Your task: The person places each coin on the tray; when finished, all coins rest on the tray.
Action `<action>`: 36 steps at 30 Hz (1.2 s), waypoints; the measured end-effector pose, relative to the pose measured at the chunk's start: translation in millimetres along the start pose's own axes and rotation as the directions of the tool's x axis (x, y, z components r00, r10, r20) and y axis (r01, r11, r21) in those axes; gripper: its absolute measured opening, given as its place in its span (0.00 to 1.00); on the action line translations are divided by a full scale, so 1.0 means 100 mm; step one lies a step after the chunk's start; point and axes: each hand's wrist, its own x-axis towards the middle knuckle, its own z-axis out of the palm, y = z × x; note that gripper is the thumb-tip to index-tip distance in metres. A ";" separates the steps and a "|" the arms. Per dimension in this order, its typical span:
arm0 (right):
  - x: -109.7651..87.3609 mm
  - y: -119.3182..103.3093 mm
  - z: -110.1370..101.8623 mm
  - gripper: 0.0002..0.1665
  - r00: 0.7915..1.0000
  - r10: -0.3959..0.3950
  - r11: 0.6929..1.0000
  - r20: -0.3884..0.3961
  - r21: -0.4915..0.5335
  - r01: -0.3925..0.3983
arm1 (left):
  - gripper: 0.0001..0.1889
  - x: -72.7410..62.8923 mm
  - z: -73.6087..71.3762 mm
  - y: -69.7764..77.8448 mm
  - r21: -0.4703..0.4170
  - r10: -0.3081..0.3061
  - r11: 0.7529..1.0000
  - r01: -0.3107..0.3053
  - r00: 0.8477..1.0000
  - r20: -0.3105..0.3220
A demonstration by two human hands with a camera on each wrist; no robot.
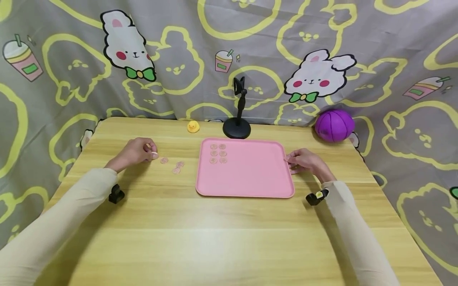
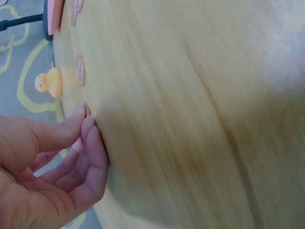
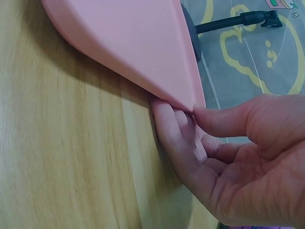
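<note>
Currently on the table point(image 1: 200, 238), itemised for you:

1. L hand point(image 1: 139, 152): yours, off to the left of the tray, thumb & fingertips pinching one coin-like disc point(image 1: 154, 155) by its edge, low over the wood. Tip pinch prob. because the piece is thin & flat, w/ little else to grab.

2. Loose discs point(image 1: 164, 160), qty 3: flat on the wood btwn your L hand & the tray. One lies alone, nearest your fingers; the other two sit together, touching or nearly so (can't tell which). Prob. kept on that side for easy L reach.

3. Pink tray point(image 1: 250, 174): flat, centre of the table, long side toward you. Raised rim likely there to stop small pieces sliding off.

4. Set discs point(image 1: 222, 153), qty 6: in the tray's far-left part, two cols. of three, evenly spaced; looks deliberate, prob. for easy counting. Face markings too small to read.

5. R hand point(image 1: 304, 159): yours, gripping the tray's right edge, thumb on the rim, fingers tucked under. Prob. a steadying hold.

6. Misc., far edge: yellow duck point(image 1: 193, 126), black stand point(image 1: 237, 128) just behind the tray, purple ball point(image 1: 334, 125) at far right. All untouched, prob. parked there to leave working room.
</note>
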 end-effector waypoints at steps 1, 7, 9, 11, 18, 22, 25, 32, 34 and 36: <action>0.00 0.00 0.00 0.15 1.000 0.002 1.000 0.006 0.001 -0.002 | 0.08 0.00 0.00 -0.01 -0.019 -0.001 1.000 0.001 1.000 -0.009; 0.01 0.00 0.02 0.14 1.000 0.000 1.000 -0.013 0.011 0.000 | 0.08 0.04 0.03 -0.02 -0.076 0.020 0.997 -0.027 0.995 -0.095; 0.01 0.00 0.03 0.14 1.000 -0.003 1.000 -0.012 0.012 0.003 | 0.08 0.04 0.03 0.01 -0.086 0.028 0.996 -0.037 0.994 -0.108; 0.01 0.01 0.04 0.14 1.000 0.008 1.000 -0.003 0.013 -0.008 | 0.09 0.03 0.05 0.06 -0.091 0.041 0.995 -0.050 0.993 -0.108; -0.03 0.01 0.05 0.17 1.000 0.019 1.000 0.011 0.017 -0.019 | 0.09 0.05 0.18 0.39 -0.063 0.114 0.990 -0.122 0.986 -0.123; -0.02 -0.01 0.02 0.17 1.000 0.013 1.000 0.007 0.021 -0.014 | 0.08 0.13 0.29 0.60 -0.105 0.136 0.983 -0.148 0.984 -0.114; -0.01 -0.01 0.00 0.15 1.000 0.019 1.000 0.008 0.025 -0.019 | 0.09 0.21 0.38 0.72 -0.189 0.140 0.970 -0.152 0.987 -0.075; -0.01 0.00 0.00 0.15 1.000 0.012 1.000 0.014 0.017 -0.013 | 0.11 0.29 0.67 0.96 -0.385 0.124 0.918 -0.094 0.991 0.055; -0.01 0.00 0.00 0.15 1.000 0.007 1.000 0.023 0.014 -0.007 | 0.11 0.29 0.75 1.01 -0.387 0.129 0.917 -0.091 0.989 0.072; -0.01 -0.01 0.01 0.15 1.000 0.008 1.000 0.023 0.016 -0.008 | 0.12 0.29 0.83 1.05 -0.393 0.141 0.914 -0.098 0.987 0.083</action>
